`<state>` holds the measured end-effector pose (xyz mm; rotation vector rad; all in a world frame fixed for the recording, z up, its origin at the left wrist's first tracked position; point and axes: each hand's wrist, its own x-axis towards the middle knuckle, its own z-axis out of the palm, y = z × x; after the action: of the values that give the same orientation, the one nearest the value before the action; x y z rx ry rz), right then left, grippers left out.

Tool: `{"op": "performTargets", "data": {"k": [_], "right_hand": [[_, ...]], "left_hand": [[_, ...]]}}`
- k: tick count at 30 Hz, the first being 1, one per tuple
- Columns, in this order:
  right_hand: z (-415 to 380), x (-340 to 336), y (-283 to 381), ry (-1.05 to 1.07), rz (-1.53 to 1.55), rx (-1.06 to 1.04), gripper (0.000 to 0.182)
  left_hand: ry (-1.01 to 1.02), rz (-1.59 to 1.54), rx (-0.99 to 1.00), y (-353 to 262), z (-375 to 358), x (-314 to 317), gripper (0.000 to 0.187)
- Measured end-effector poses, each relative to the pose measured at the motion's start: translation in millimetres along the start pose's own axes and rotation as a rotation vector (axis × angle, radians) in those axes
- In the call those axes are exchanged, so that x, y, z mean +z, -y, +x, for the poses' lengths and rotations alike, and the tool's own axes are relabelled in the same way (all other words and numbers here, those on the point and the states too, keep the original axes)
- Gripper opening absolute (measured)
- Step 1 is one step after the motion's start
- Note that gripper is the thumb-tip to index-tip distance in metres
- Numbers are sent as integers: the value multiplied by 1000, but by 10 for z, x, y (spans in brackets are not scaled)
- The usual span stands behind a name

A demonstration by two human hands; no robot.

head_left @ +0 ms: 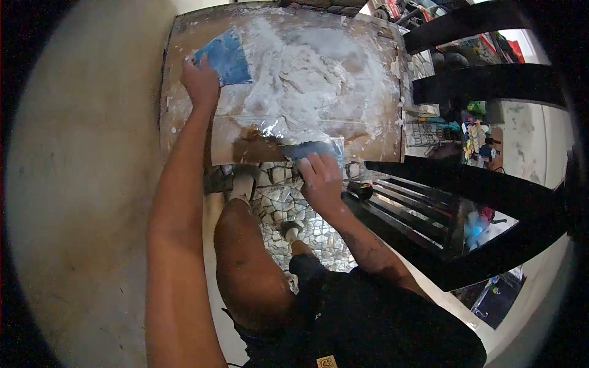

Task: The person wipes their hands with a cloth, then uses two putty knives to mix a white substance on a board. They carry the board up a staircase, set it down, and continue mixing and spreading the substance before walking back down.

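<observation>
My left hand [201, 84] grips a blue scraper [228, 60] by its edge, its blade over the left part of a worn wooden board [184, 37]. My right hand [321, 181] is closed on a second bluish scraper [314, 149] at the board's near edge. Between the two tools lies a spread of wet white paste [310, 80], thickest near the middle and smeared thin toward the right. A dark, wet brown patch [251, 147] shows on the board near its front edge.
A bare wall [92, 153] runs along the left. Dark slatted wooden furniture [417, 208] stands close on the right, beside a wire rack [423, 132]. Irregular stone tiles [276, 208] cover the floor under my legs. Assorted small items [481, 141] lie farther right.
</observation>
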<state>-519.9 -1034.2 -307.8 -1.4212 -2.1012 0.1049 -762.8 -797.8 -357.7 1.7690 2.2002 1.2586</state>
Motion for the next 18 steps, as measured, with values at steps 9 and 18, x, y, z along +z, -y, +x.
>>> {"op": "performTargets", "data": {"k": [9,18], "right_hand": [[-142,51,0,81,-55,125,27],[515,99,-107,102,-120,140,27]], "left_hand": [[-100,-179,6,-43,-40,-20,31],[-138,-74,58,50,-58,43,36]]}}
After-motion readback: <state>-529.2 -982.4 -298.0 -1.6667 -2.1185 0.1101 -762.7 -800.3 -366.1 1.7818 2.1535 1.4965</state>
